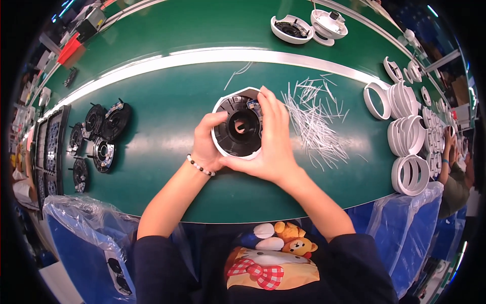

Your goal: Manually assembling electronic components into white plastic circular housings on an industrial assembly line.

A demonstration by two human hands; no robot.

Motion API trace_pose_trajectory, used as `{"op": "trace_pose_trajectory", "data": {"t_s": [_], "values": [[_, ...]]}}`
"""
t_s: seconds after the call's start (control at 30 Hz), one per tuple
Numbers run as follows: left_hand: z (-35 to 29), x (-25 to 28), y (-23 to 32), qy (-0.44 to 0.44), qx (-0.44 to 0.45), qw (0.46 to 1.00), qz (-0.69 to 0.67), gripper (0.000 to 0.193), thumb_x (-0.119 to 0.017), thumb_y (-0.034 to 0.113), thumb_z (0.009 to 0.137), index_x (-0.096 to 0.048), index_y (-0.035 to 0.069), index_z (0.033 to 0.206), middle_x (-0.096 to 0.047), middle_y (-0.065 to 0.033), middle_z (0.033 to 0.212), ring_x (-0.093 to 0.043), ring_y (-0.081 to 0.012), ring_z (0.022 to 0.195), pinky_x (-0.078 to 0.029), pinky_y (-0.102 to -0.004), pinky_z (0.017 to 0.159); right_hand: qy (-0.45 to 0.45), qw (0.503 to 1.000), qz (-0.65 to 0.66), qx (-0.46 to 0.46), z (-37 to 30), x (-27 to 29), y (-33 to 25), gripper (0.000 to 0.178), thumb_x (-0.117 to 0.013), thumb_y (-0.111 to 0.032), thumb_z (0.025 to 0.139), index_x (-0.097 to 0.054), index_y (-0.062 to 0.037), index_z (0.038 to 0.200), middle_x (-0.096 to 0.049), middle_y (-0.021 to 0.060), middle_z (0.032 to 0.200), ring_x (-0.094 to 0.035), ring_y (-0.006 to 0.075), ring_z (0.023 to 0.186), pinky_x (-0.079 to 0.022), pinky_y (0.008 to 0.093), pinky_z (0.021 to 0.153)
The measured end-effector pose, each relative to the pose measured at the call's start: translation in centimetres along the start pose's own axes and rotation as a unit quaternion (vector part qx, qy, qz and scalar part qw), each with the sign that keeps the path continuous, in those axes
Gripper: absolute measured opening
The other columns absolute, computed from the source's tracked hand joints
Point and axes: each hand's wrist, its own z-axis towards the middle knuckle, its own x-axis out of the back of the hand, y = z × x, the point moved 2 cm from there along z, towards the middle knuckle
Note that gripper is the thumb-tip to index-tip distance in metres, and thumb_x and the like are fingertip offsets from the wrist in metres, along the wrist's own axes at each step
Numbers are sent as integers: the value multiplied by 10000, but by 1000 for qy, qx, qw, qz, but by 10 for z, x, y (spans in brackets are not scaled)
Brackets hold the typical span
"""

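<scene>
Over the middle of the green table, I hold a white round housing [247,93] between both hands. A black round plastic part [246,146] with a hole in its centre sits inside it, with a small blue circuit board [252,105] near its right edge. My left hand [206,138] grips the housing's left side, fingers curled, and a beaded bracelet is on that wrist. My right hand [274,136] wraps its right side, fingertips at the top rim and thumb along the bottom. Through the centre hole a bit of skin shows. Beside my right hand lies a loose pile of thin white strips [318,124].
Several black round parts [104,119] lie at the left, beside a black tray [50,144]. White rings [406,136] are stacked at the right. White housings [292,30] stand beyond the pale rail [212,54]. Plastic-lined blue bins [405,218] flank me. Another person's arm [445,154] is far right.
</scene>
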Motion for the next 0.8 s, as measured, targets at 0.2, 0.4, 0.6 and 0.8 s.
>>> {"op": "trace_pose_trajectory", "data": {"t_s": [0.2,0.4,0.6,0.8], "values": [[8,-25,6,44,-81,996,-20,508,-436,271,710,-429,-9,1134,-503,-148,1088,-505,-250,983,-407,-359,870,57,998,15,11,-1,6,-1,1096,-732,-433,518,-103,24,1291,-195,235,1302,-214,393,1184,-201,471,969],[89,-11,47,225,-63,972,36,425,-375,306,830,-423,-14,1105,-520,-159,1066,-516,-277,971,-414,-378,856,85,994,-22,62,0,76,44,894,-699,-385,606,-227,-27,1276,-169,203,1338,-139,406,1228,-160,474,990],[148,57,121,198,-118,964,133,428,-224,225,876,-346,-86,1144,-435,-228,1140,-438,-319,1069,-367,-437,931,133,949,-286,9,-27,182,166,448,-668,-131,623,-504,-42,1031,-464,156,1140,-429,345,1046,-340,409,887],[219,88,116,340,-218,864,301,354,-522,283,799,-487,-45,928,-535,-152,833,-558,-213,646,-464,-300,485,78,887,-437,-127,-68,231,245,287,-613,-132,705,-553,-15,960,-555,165,993,-469,358,977,-339,407,875]]}}
